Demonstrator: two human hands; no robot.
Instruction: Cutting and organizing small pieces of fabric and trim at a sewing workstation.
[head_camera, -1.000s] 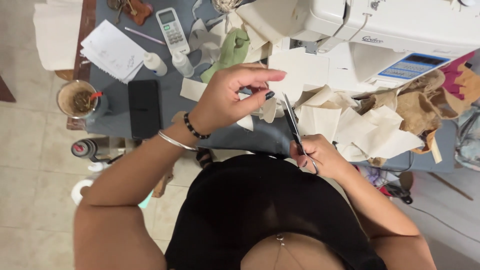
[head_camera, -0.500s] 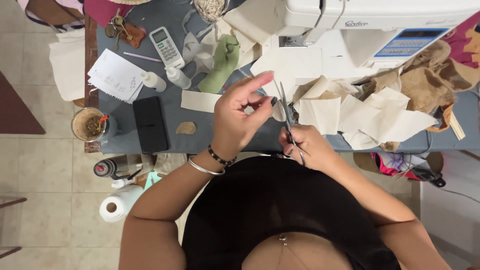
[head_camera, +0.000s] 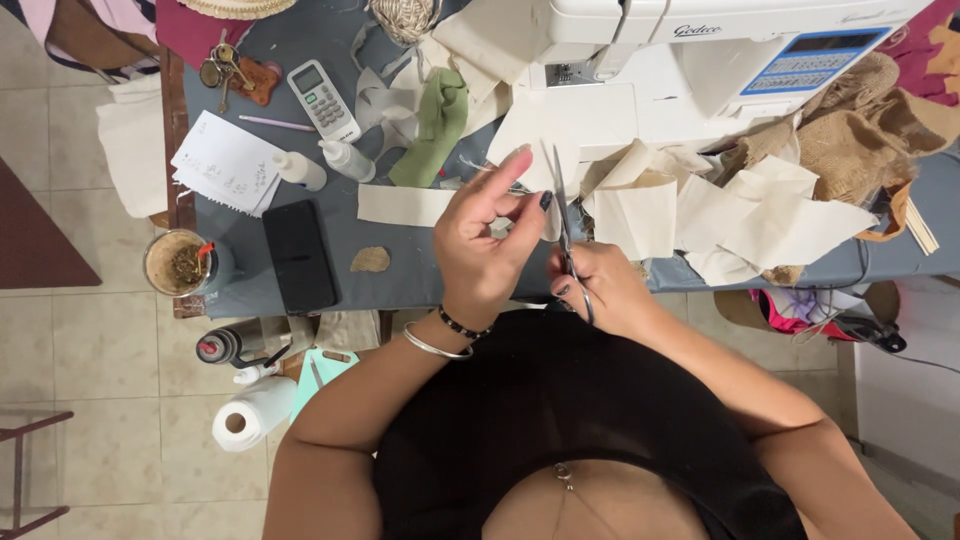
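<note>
My right hand (head_camera: 605, 288) grips a pair of scissors (head_camera: 562, 225) by the handles. The blades point up and away from me, over the front edge of the grey table (head_camera: 410, 275). My left hand (head_camera: 485, 245) is raised just left of the blades, index finger stretched out. Thumb and middle fingers pinch a small pale cloth piece (head_camera: 502, 228) close to the blades. The two hands almost touch. A pile of cream cloth pieces (head_camera: 745, 215) lies just right of the scissors.
A white sewing machine (head_camera: 690, 60) stands at the back. On the table lie a cream strip (head_camera: 400, 205), green cloth (head_camera: 437, 125), black phone (head_camera: 300, 255), remote (head_camera: 322, 100), two small bottles (head_camera: 348, 160), paper (head_camera: 222, 163), keys (head_camera: 232, 75) and burlap (head_camera: 860, 130). A cup (head_camera: 180, 263) sits at the left edge, a paper roll (head_camera: 252, 413) below.
My left hand has turned from lying flat over the cloth to an upright pinch beside the blades. The scissors have swung more upright. My head view has drifted.
</note>
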